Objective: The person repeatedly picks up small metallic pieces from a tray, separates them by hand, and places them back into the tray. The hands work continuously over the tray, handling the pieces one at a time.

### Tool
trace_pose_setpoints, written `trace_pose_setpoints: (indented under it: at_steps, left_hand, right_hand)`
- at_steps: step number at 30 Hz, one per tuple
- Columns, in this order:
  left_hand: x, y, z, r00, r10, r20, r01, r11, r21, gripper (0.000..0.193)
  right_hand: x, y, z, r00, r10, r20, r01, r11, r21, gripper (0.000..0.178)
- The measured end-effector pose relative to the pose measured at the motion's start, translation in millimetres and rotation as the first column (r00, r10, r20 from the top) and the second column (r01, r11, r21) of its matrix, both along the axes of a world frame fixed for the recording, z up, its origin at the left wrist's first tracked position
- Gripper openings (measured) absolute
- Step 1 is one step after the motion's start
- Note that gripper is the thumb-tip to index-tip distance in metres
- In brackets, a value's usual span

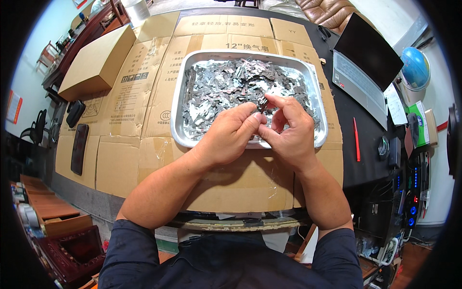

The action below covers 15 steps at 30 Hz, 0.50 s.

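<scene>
A shallow silver metal tray (177, 113) holds a heap of small, thin, flat strips (226, 79), mostly dark grey and silvery with a few pinkish ones. Above its near edge, my two hands meet fingertip to fingertip. My left hand (225, 132) is closed, thumb and forefinger pinching the lower end of a small dark flat strip (263, 104). From the other side my right hand (292, 129) pinches at the same strip with thumb and forefinger. The fingers partly hide it, so its full shape does not show.
Flattened cardboard (159, 164) covers the table under the tray. Left of it are a closed cardboard box (96, 62), a black phone (80, 149) and a small black case (75, 113). On the right are an open laptop (358, 84), a red pen (356, 139) and a globe (415, 67).
</scene>
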State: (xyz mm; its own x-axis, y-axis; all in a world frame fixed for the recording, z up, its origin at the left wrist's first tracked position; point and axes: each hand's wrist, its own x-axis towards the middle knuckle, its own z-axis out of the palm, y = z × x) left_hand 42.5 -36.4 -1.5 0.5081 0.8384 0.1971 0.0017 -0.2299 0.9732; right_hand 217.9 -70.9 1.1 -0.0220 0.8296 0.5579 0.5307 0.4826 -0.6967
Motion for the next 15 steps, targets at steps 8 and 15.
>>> trace_pose_setpoints:
  at_steps: [8, 15]
  left_hand:
    - [-5.7, -1.3, 3.7, 0.992, -0.119, -0.040, 0.118, 0.993, -0.033, 0.024]
    - [-7.4, 1.0, -0.4, 0.983, -0.105, -0.151, 0.102, 0.994, -0.032, 0.026]
  right_hand:
    - [1.7, -0.4, 0.0, 0.997, 0.049, -0.054, -0.052, 0.997, -0.062, 0.056]
    - [-0.9, -1.9, 3.4, 0.999, 0.043, -0.014, -0.044, 0.998, -0.044, 0.056]
